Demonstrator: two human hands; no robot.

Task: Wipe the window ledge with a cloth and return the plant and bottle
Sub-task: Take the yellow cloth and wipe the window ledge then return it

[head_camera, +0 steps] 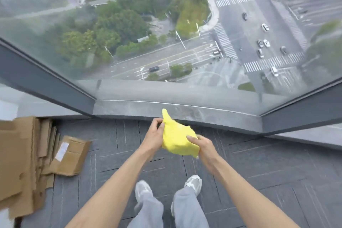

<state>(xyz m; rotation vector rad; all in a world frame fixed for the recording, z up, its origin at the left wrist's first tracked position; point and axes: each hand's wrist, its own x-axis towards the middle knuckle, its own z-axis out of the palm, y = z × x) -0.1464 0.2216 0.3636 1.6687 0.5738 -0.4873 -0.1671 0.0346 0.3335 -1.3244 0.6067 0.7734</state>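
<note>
Both hands pinch the yellow cloth (177,139), held just near of the window ledge (185,114): left hand (155,131) far edge, right hand (201,146) near corner. Soft, light, floppy; bunch it before wiping.

There is one yellow cloth (177,139), two hands, the left hand (154,131) and the right hand (202,147), two grey shoes (193,183), and one pile of flattened cardboard boxes (27,159) on the floor

Yellow cloth (177,141), grey ledge (177,112), brown cardboard (27,161), dark grey carpet tiles (259,172).
</note>
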